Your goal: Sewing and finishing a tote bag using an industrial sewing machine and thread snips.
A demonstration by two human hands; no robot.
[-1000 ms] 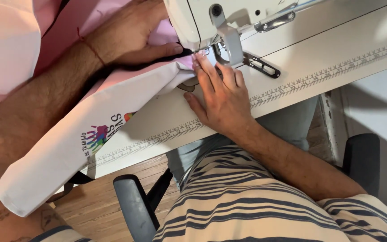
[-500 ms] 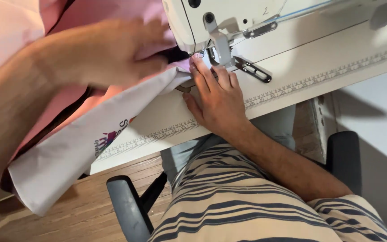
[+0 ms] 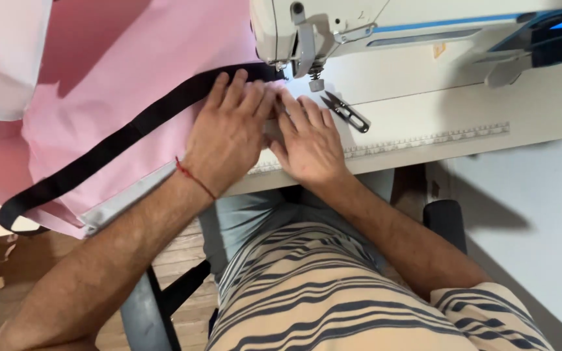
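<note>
A small orange label sits on the sewing machine, well right of both hands. The left hand lies flat, fingers spread, on the pink fabric and black strap. The right hand presses flat beside it on the worktop, near the thread snips.

White sewing table, near edge running left to right, with a ruler strip set along that edge. On it, far side: white sewing machine. Just right of the needle, small black snips lying flat. Left part covered by pink fabric with a black strap across it, spilling off the left end. Both hands pressed flat on top, near the needle.
</note>
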